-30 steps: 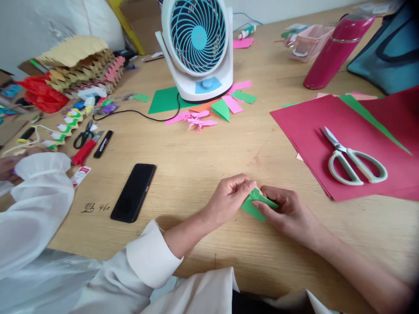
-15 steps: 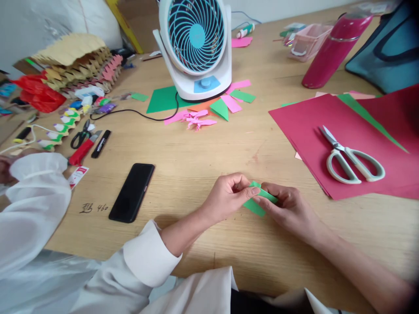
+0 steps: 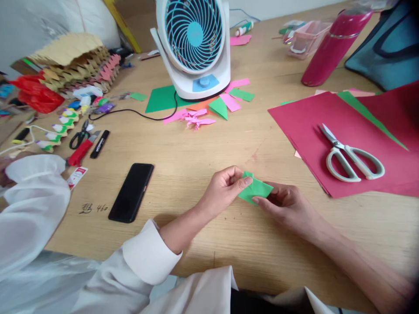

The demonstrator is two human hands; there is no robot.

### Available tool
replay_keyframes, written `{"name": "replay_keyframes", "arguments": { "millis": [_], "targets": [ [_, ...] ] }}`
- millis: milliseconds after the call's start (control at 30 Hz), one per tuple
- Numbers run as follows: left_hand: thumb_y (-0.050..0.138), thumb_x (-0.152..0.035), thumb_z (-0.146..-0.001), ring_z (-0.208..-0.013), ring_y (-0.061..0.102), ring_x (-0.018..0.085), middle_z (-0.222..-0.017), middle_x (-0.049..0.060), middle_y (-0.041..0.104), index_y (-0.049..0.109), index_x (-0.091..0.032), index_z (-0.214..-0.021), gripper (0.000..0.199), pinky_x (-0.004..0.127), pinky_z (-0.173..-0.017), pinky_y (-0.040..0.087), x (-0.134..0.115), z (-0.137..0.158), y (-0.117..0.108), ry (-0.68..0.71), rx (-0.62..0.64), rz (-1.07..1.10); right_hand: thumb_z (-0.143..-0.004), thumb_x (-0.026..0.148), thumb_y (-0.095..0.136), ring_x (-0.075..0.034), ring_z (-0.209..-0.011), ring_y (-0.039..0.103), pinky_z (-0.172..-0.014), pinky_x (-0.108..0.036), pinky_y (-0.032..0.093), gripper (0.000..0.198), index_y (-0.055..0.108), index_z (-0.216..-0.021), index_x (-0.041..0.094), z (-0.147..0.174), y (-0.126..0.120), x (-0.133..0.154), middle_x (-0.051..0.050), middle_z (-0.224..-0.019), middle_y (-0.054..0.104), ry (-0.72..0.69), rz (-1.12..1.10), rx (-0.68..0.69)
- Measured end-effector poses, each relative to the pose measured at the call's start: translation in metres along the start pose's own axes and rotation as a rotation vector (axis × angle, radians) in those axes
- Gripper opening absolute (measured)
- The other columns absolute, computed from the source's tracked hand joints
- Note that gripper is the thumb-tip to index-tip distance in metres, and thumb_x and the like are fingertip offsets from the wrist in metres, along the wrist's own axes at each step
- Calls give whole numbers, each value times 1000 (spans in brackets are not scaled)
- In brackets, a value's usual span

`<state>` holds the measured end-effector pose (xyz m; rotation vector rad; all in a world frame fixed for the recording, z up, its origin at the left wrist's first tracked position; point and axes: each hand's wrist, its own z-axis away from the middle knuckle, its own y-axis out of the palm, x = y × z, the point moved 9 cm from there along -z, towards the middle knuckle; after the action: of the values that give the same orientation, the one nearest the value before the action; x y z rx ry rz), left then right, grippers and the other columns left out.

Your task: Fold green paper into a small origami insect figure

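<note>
Between my two hands, just above the wooden table (image 3: 209, 150), is a small folded piece of green paper (image 3: 261, 188). My left hand (image 3: 226, 185) pinches its left end, thumb on top and the other fingers curled behind. At the lower right edge, my right hand (image 3: 288, 207) grips the paper with the thumb in front; its other fingers are partly hidden behind. Creases show near my left thumb. Nearest on the right lie grey-handled scissors (image 3: 352, 157), resting on a stack of red paper (image 3: 304, 126).
A phone (image 3: 131, 192) lies left of my hands. Behind stands a white fan (image 3: 196, 48), with pink paper pieces (image 3: 198, 118) at its base. A pink bottle (image 3: 335, 48) stands back right. A co-worker's white sleeve (image 3: 36, 196) reaches in at left, near a red utility knife (image 3: 80, 152).
Both hands have shifted slightly up and left with the green paper. The paper is turned, so a wider, flatter face now shows, and my right thumb has moved to its lower edge.
</note>
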<state>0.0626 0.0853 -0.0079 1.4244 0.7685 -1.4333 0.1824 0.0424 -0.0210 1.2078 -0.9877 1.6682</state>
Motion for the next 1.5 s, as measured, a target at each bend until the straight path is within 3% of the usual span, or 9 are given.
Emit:
{"name": "replay_keyframes", "arguments": {
  "millis": [200, 367, 467, 633, 833, 1100, 1367, 1500],
  "targets": [
    [80, -38, -74, -61, 47, 7, -69, -3, 55, 61, -14, -82, 31, 20, -58, 37, 3, -6, 1, 2, 119, -5, -91, 34, 58, -14, -67, 48, -59, -28, 39, 17, 56, -81, 20, 2, -5, 6, 0, -75, 55, -64, 143, -61],
    [76, -31, -78, -62, 50, 9, -69, -2, 57, 65, -14, -82, 20, 22, -59, 39, -7, -5, -3, 72, 127, -216, -89, 23, 56, -11, -55, 41, -49, -25, 33, 16, 54, -73, 21, 4, -11, 28, 4, -62, 43, -192, 351, -140],
    [72, -23, -82, -70, 55, 11, -75, 0, 61, 66, -15, -79, 10, 24, -66, 42, -28, -2, -1, 257, 129, -407, -88, 15, 55, -10, -55, 46, -49, -24, 35, 15, 54, -74, 20, 8, -16, 46, 2, -67, 50, -366, 541, -213],
    [66, -13, -86, -79, 57, 13, -79, 1, 65, 66, -16, -82, 6, 28, -77, 45, -55, 11, 8, 675, 120, -793, -89, 7, 56, -12, -69, 58, -60, -25, 44, 13, 61, -92, 19, 20, -22, 59, -3, -87, 61, -612, 761, -305],
    [62, -13, -90, -80, 56, 15, -86, 4, 69, 64, -16, -88, 4, 31, -76, 47, -62, 28, 18, 952, 110, -1061, -89, 9, 64, -15, -71, 58, -64, -30, 46, 8, 63, -92, 16, 33, -24, 64, -5, -83, 62, -786, 981, -342],
    [61, -14, -91, -81, 58, 16, -90, 2, 73, 63, -18, -87, 6, 31, -75, 47, -66, 37, 25, 1019, 68, -1151, -87, 11, 68, -19, -74, 59, -68, -35, 47, 7, 63, -91, 14, 43, -19, 68, -7, -83, 65, -861, 1161, -316],
    [62, -15, -92, -82, 59, 15, -91, 2, 73, 61, -17, -86, 6, 30, -73, 45, -54, 40, 35, 1118, 162, -1239, -86, 8, 66, -19, -72, 55, -66, -35, 42, 9, 61, -85, 16, 49, -11, 54, -6, -82, 65, -855, 1273, -216],
    [56, -15, -96, -81, 60, 14, -87, 2, 73, 62, -17, -85, 13, 31, -73, 43, -47, 37, 39, 1083, 247, -1311, -87, 10, 65, -18, -69, 51, -64, -36, 39, 12, 60, -78, 16, 51, -11, 50, -5, -76, 62, -848, 1309, -171]
  ]
}}
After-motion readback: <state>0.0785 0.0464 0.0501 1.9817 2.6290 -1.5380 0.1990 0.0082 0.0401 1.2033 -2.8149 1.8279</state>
